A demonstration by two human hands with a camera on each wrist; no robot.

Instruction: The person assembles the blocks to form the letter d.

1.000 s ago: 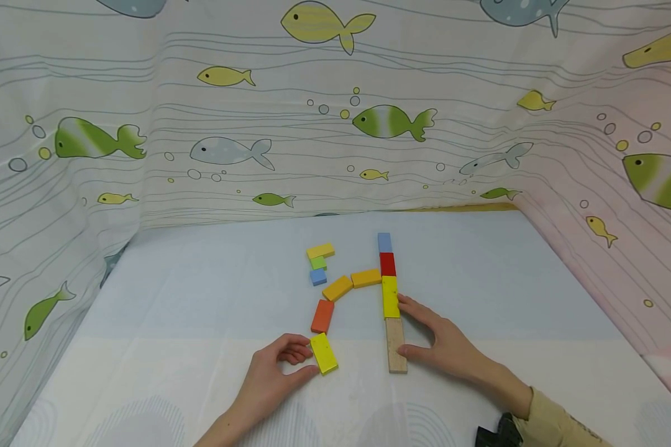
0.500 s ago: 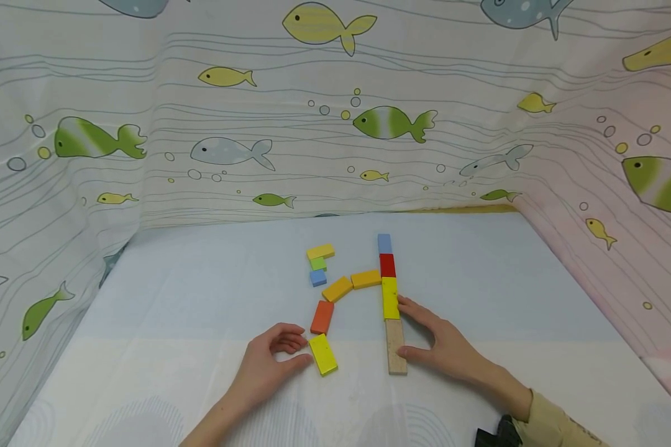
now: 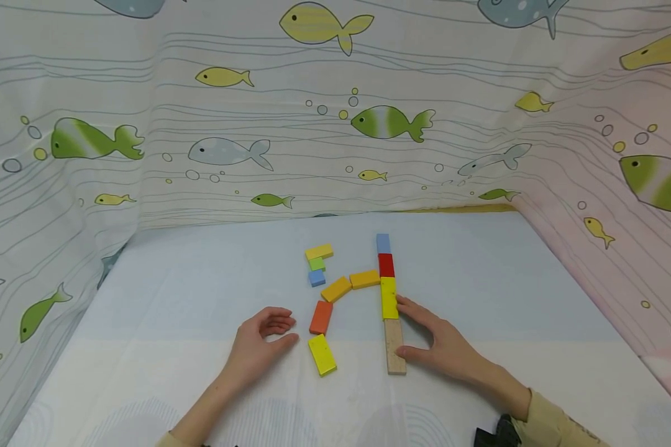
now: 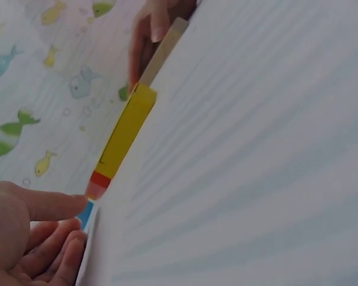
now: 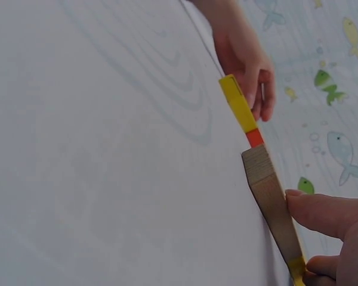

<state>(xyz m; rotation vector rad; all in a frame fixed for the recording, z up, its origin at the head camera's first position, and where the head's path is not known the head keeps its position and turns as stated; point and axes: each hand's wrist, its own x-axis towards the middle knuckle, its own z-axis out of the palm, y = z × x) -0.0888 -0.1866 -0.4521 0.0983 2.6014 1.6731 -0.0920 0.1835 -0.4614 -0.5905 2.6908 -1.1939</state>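
My left hand (image 3: 257, 344) hovers or rests just left of the blocks, its fingers loosely bent and nothing between them. Nearest to it are a yellow block (image 3: 322, 355) and an orange-red block (image 3: 321, 317), a small gap away. On the other side my right hand (image 3: 453, 347) touches a straight column: the thumb lies against the plain wooden block (image 3: 394, 347), and a fingertip against the yellow block (image 3: 388, 298) above it. In the right wrist view the thumb presses the side of the wooden block (image 5: 268, 196).
A red block (image 3: 386, 265) and a blue block (image 3: 383, 243) top the column. Two orange blocks (image 3: 336, 289) curve from it toward the orange-red one. Behind lie a blue cube (image 3: 316, 278), a green block (image 3: 317, 264) and a yellow block (image 3: 319, 251). A fish-print cloth hangs around the table.
My left hand has drawn away from the near yellow block, moving left and slightly farther from me. The right hand stays against the column, and the blocks keep their places.
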